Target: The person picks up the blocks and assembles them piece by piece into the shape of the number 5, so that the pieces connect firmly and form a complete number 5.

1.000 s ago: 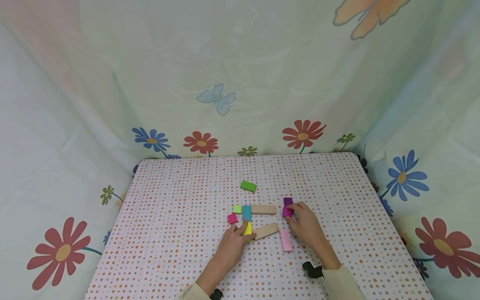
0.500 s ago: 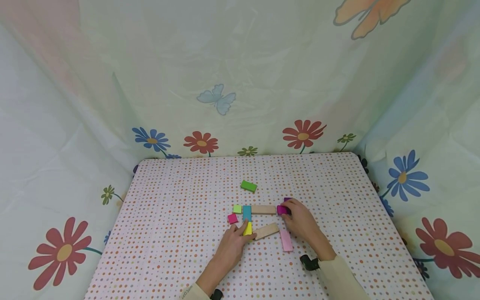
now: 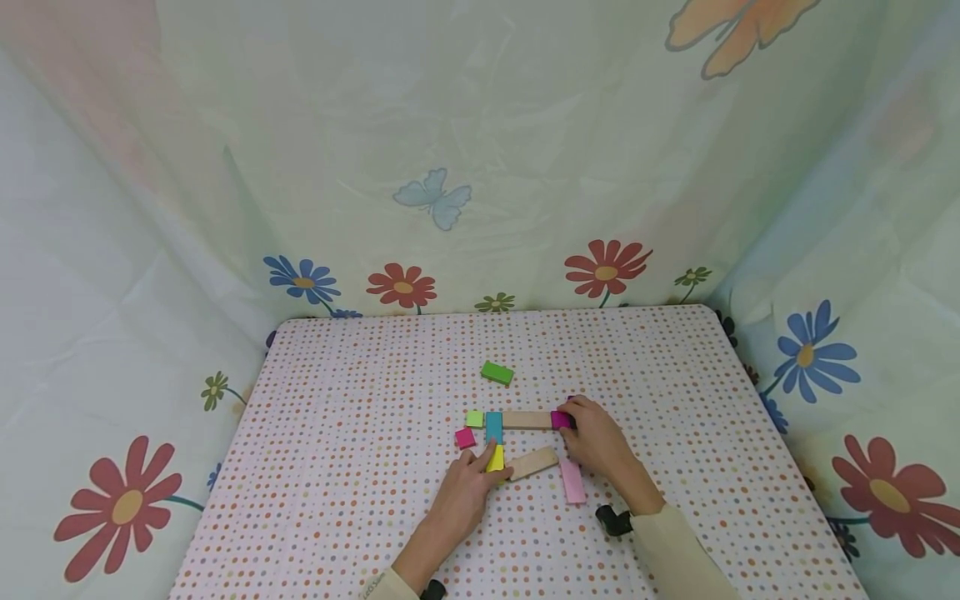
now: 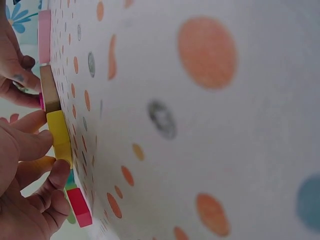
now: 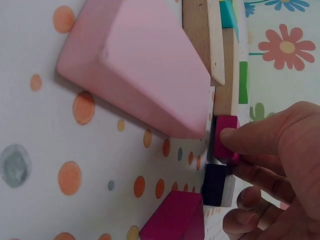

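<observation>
In the head view my left hand (image 3: 462, 492) holds the yellow block (image 3: 496, 457), thumb and index finger at its two ends. A blue block (image 3: 493, 426) lies at its far end. My right hand (image 3: 598, 437) pinches a magenta block (image 5: 226, 137) at the right end of the far wooden plank (image 3: 527, 420). Beside it, in the right wrist view, sit a dark purple block (image 5: 214, 185) and another magenta block (image 5: 175, 220); the hand mostly hides these in the head view. The nearer wooden plank (image 3: 533, 462) lies at a slant right of the yellow block.
A light pink block (image 3: 572, 482) lies just below my right hand. Left of the blue block are a lime block (image 3: 475, 418) and a hot pink block (image 3: 465, 437). Farther back lies a green block (image 3: 497, 372) on the dotted tablecloth (image 3: 360, 417).
My right hand has moved left with the magenta block, from the dark purple block to the far plank's right end. The left hand has stayed at the yellow block.
</observation>
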`<state>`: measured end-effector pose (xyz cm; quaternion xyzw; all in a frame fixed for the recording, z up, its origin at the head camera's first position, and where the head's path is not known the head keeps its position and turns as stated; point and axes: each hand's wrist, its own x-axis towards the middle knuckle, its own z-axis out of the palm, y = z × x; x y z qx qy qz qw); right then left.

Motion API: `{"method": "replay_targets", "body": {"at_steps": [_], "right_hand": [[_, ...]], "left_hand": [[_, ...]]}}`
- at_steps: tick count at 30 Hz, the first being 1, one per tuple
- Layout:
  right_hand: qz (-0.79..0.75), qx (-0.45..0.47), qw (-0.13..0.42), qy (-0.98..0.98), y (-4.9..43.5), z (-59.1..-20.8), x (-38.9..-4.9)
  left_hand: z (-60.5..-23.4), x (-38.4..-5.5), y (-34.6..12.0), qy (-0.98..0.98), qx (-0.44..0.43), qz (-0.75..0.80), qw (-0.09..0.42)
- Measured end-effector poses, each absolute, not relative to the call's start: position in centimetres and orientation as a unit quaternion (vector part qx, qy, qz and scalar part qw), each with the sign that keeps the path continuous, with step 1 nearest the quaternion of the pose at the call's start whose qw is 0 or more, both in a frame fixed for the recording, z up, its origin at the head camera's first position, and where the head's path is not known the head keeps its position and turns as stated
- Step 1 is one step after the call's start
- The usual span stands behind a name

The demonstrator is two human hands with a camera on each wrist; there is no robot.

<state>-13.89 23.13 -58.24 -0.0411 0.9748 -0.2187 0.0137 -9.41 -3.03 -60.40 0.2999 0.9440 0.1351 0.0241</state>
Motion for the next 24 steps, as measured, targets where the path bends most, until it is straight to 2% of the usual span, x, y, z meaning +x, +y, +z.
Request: {"method": "replay_targets", "body": {"at_steps": [24], "right_hand": [[-0.226, -0.050, 0.035, 0.972, 23.52, -58.15, -14.20]], "left_hand": [[-60.49, -9.38, -3.05, 0.944, 0.298, 0.141, 0.023]]}}
